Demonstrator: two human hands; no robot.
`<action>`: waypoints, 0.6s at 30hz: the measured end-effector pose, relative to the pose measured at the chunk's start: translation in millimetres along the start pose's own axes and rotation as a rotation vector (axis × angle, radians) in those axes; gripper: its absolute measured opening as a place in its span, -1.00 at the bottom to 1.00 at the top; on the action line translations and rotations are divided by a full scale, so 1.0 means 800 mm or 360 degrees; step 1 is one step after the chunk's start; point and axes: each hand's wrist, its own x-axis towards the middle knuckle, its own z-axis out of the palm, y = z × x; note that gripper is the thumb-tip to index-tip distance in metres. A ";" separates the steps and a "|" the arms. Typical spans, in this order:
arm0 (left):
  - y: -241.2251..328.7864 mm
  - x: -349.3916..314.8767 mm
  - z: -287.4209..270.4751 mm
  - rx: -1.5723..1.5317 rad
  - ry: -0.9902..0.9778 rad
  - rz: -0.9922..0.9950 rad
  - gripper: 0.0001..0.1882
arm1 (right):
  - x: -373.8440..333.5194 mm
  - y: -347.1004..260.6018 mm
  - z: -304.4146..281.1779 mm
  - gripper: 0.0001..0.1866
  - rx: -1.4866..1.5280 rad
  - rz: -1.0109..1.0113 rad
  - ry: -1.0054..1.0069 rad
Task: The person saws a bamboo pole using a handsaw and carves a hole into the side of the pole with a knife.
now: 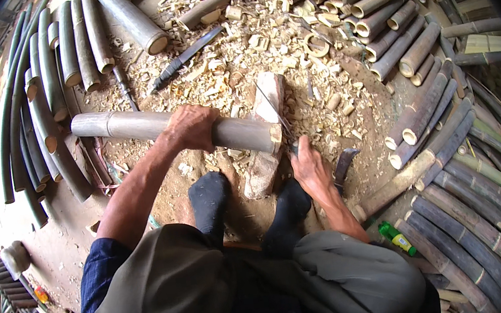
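My left hand [194, 128] is closed around the middle of a thick brownish-grey bamboo section [134, 123], which lies crosswise in front of me. Its cut right end rests over a pale block [259, 177]. Just beyond that end, my right hand [309, 162] grips the dark handle of a knife [274, 107]. The narrow blade points away from me, close beside the bamboo's cut end; whether it touches cannot be made out. My fingers hide part of the handle.
Another long knife [188, 56] lies on the wood chips [234, 77] ahead. Bamboo poles [43, 69] line the left, and stacked cut bamboo [412, 43] fills the right. A dark curved blade [345, 165] lies right of my hand; a green bottle [397, 238] is near my right knee.
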 end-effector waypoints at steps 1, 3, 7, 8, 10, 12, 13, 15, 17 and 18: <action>0.000 0.002 -0.001 0.0006 -0.0001 -0.0009 -0.43 | -0.003 0.000 -0.002 -0.70 0.0035 -0.0126 0.0107; -0.003 -0.006 0.003 0.0020 0.0007 -0.0025 -0.44 | -0.012 -0.047 -0.025 -0.64 0.0020 -0.0251 0.0207; 0.004 -0.006 0.011 0.0075 0.0135 0.0061 -0.47 | -0.023 -0.035 -0.024 -0.67 0.0191 -0.0560 0.0463; 0.003 -0.005 0.010 0.0066 0.0143 0.0054 -0.47 | -0.018 -0.033 -0.019 -0.68 0.0196 -0.0604 0.0498; 0.004 -0.004 0.009 0.0056 0.0175 0.0082 -0.47 | -0.005 -0.029 -0.012 -0.70 -0.0081 -0.0174 0.0145; 0.010 -0.003 0.010 0.0054 0.0221 0.0154 -0.46 | -0.008 -0.018 -0.020 -0.71 -0.0155 -0.0233 0.0182; 0.003 -0.015 0.017 0.0065 0.0239 0.0129 -0.47 | -0.013 -0.037 -0.024 -0.71 -0.0061 -0.0282 0.0169; -0.004 -0.018 0.022 0.0087 0.0336 0.0108 -0.47 | -0.018 -0.057 -0.037 -0.69 0.0157 -0.0315 0.0210; -0.003 -0.024 0.031 0.0120 0.0460 0.0123 -0.50 | -0.021 -0.076 -0.049 -0.70 0.0169 -0.0784 0.0576; 0.000 -0.021 0.033 0.0125 0.0509 0.0133 -0.51 | -0.023 -0.067 -0.044 -0.69 0.0157 -0.0678 0.0502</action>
